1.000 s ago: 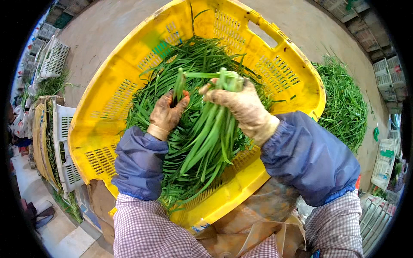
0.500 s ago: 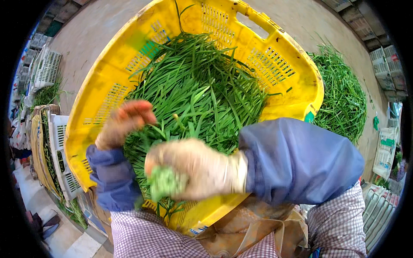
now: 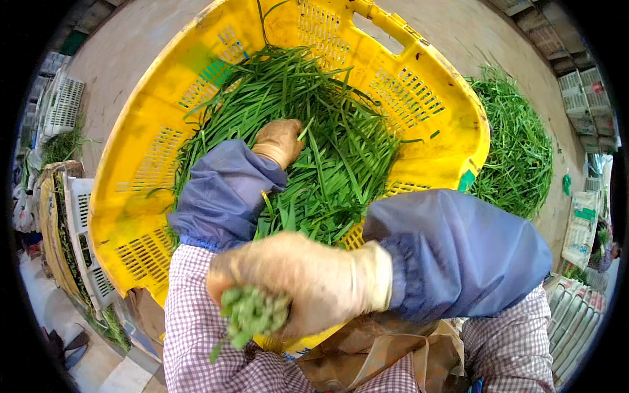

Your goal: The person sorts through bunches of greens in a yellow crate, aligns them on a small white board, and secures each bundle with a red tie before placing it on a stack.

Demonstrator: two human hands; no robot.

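The right hand point(image 3: 298, 278), in a pale, stained glove, is wrapping its fingers tightly around a bunch of green stalks point(image 3: 252, 318) and is holding it over the near edge of the yellow basket point(image 3: 436, 160), with the stem ends facing up. The left hand point(image 3: 278, 141), gloved too, is resting on the loose greens point(image 3: 341, 190) around the middle of the basket, back upward and fingers curled inward. A pale stalk is showing beside its fingers, but most of them are hidden, so I cannot tell whether it is gripping anything.

The loose greens are filling the basket from near its far corner down toward the near edge. Blue sleeve covers point(image 3: 452, 252) are covering both forearms. Beyond the basket's right edge, a second heap of greens point(image 3: 514, 150) is lying on the floor point(image 3: 436, 26). Beside the left edge, a white crate point(image 3: 82, 196) is standing near the basket.
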